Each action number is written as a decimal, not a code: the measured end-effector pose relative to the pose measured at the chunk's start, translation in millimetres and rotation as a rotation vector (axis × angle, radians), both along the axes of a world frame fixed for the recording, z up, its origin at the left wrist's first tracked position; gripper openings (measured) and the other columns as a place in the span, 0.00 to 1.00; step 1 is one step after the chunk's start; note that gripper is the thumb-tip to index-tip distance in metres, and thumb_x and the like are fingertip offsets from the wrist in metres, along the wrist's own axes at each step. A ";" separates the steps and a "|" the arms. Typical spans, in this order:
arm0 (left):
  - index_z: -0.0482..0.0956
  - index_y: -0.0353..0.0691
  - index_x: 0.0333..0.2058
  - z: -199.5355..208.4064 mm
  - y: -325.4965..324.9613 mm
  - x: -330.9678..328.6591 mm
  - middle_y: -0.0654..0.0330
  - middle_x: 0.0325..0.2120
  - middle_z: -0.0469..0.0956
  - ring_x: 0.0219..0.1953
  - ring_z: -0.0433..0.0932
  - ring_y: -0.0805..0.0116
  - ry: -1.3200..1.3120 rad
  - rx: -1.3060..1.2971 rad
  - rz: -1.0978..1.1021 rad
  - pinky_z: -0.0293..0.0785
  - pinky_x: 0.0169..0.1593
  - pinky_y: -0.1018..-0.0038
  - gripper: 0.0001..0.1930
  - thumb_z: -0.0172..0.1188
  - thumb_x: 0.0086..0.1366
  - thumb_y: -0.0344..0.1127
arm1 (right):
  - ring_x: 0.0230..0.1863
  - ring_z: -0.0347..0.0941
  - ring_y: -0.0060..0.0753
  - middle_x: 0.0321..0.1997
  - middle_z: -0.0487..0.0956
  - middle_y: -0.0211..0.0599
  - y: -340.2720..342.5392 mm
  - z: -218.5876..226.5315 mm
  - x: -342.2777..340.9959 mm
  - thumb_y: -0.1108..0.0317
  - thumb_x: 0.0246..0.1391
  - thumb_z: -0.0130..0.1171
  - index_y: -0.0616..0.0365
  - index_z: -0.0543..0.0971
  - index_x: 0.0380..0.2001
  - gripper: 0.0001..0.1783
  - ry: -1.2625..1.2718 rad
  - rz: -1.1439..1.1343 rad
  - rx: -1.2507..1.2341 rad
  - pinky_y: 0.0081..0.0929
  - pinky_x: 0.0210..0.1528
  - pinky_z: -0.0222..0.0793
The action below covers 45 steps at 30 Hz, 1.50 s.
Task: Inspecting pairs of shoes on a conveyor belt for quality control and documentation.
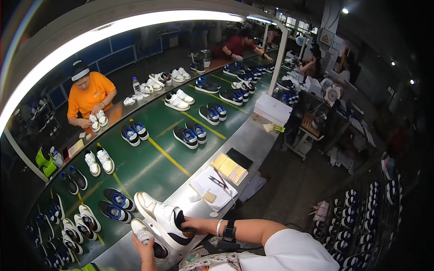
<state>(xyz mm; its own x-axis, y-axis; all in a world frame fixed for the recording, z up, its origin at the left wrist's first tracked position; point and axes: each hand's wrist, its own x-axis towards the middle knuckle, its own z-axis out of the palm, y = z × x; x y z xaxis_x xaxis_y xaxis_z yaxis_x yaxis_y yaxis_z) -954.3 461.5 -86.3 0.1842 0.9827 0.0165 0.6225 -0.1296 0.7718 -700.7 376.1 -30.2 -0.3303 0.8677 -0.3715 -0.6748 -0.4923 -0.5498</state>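
Right hand (195, 225) grips a white low-top shoe with a gold toe and black heel (158, 211) at its heel opening, fingers partly hidden inside; left hand (143, 247) curls around the side of a second white shoe with a dark inside (145, 233). Both shoes are close together at the near silver metal ledge (178, 198). Beyond it spreads a green, yellow-striped work surface (158, 167) bearing paired shoes. A long white tube lamp (135, 20) arches over it; a person in an orange shirt (91, 95) sits across, and dark racks of shoes (357, 221) fill the dim room's right side. Both held shoes point toes up-left, away from the wearer, long axes slanting roughly parallel.
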 end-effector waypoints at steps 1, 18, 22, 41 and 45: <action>0.48 0.35 0.58 -38.8 1.9 -29.8 0.47 0.53 0.56 0.55 0.56 0.51 0.049 -0.120 0.151 0.55 0.57 0.64 0.46 0.65 0.40 0.30 | 0.38 0.67 0.24 0.39 0.70 0.32 0.9 2.8 -5.4 0.72 0.45 0.46 0.55 0.62 0.51 0.26 -0.008 0.008 0.003 0.21 0.38 0.64; 0.56 0.48 0.56 18.3 -22.5 -51.6 0.58 0.48 0.68 0.46 0.71 0.58 -1.086 -0.872 0.198 0.73 0.44 0.65 0.35 0.42 0.44 0.20 | 0.39 0.72 0.33 0.44 0.72 0.36 -0.8 -19.5 -37.5 0.74 0.47 0.46 0.56 0.63 0.50 0.23 0.015 -0.160 -0.165 0.30 0.44 0.69; 0.53 0.50 0.58 40.1 -25.2 -33.8 0.59 0.54 0.63 0.53 0.65 0.60 -1.520 -1.062 0.003 0.64 0.54 0.63 0.32 0.51 0.54 0.33 | 0.45 0.71 0.34 0.47 0.72 0.38 1.7 -5.6 -40.7 0.74 0.50 0.45 0.57 0.64 0.51 0.22 0.045 -0.154 -0.104 0.31 0.46 0.70; 0.53 0.43 0.58 112.9 -28.7 -44.4 0.55 0.54 0.62 0.54 0.64 0.60 -1.512 -0.739 -0.296 0.63 0.55 0.64 0.35 0.52 0.57 0.53 | 0.60 0.57 0.36 0.58 0.61 0.41 2.8 70.6 -38.5 0.45 0.35 0.65 0.58 0.52 0.59 0.53 0.021 -0.159 0.298 0.36 0.60 0.53; 0.51 0.40 0.58 110.3 -25.7 -43.9 0.53 0.54 0.61 0.55 0.63 0.58 -1.581 -0.874 -0.315 0.59 0.57 0.62 0.40 0.45 0.56 0.63 | 0.59 0.58 0.42 0.60 0.58 0.43 11.0 54.3 -46.7 0.30 0.46 0.38 0.59 0.51 0.59 0.49 0.146 -0.043 0.312 0.39 0.60 0.53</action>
<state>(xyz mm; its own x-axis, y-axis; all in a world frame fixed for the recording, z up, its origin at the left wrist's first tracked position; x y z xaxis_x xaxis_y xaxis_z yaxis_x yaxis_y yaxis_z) -998.2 435.8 24.0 0.6646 0.7404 -0.1005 -0.6350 0.6306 0.4461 -747.4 387.1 24.1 -0.3207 0.9465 -0.0374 -0.7741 -0.2846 -0.5655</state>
